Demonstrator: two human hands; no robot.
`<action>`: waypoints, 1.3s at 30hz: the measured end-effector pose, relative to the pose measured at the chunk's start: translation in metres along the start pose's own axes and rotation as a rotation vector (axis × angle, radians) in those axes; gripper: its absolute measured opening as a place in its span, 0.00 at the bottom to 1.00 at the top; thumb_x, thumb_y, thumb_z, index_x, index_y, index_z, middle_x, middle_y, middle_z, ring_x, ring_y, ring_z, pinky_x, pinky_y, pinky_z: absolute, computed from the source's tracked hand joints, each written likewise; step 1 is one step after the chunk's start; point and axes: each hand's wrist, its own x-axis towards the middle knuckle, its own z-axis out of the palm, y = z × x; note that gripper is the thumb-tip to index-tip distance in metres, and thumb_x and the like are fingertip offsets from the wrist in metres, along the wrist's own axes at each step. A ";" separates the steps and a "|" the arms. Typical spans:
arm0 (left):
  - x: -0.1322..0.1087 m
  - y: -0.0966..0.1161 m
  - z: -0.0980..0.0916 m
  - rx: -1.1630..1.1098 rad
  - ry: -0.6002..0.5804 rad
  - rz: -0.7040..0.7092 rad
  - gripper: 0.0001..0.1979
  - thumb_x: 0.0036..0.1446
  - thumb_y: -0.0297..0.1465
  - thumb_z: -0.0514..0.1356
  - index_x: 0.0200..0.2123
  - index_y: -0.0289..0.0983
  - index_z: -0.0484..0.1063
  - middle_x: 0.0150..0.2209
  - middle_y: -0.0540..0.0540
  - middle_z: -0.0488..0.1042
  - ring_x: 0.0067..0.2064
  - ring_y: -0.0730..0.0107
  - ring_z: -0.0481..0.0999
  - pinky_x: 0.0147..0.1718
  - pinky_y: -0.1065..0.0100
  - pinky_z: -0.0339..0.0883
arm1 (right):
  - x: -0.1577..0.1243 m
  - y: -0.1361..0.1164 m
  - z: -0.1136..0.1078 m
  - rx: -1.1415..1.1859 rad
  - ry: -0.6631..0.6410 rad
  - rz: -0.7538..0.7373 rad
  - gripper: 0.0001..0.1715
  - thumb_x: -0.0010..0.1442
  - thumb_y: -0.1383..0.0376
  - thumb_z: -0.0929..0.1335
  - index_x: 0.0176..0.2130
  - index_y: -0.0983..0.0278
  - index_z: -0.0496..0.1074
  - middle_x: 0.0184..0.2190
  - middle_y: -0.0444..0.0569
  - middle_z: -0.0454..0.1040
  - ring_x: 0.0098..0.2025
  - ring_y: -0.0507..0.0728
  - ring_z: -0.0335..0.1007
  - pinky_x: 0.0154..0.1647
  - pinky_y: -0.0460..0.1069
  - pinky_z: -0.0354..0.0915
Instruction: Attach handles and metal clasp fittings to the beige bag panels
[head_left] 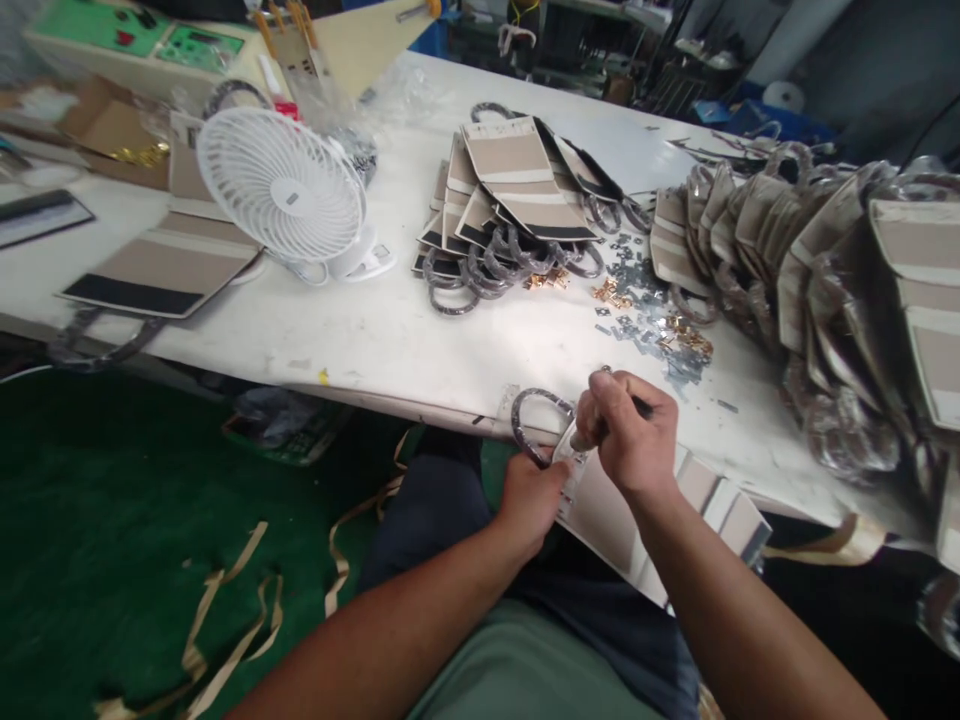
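Observation:
A beige bag panel (604,515) with pale bands lies across my lap at the table's front edge. Its dark curved handle (523,402), wrapped in clear plastic, sticks up at the panel's near-left end. My left hand (534,500) grips that end, close to the foot of the handle. Closed in a fist above the same end, my right hand (634,425) holds a small tool with a dark handle (641,407). The tool's tip points down at the panel beside my left fingers; its exact kind is hidden by the hand.
Small metal plates (637,290) and gold-coloured clips (686,338) lie scattered on the white table (360,350). Stacked bag panels (510,165) stand behind, with a larger row of panels (757,215) at right. A white fan (289,190) stands at left.

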 end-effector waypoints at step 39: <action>-0.029 0.051 -0.038 1.150 0.151 0.886 0.34 0.66 0.39 0.60 0.72 0.38 0.58 0.71 0.33 0.64 0.71 0.44 0.66 0.69 0.44 0.60 | -0.033 0.033 -0.071 -1.128 -0.072 0.110 0.14 0.74 0.58 0.65 0.48 0.52 0.81 0.47 0.45 0.79 0.40 0.56 0.78 0.32 0.49 0.58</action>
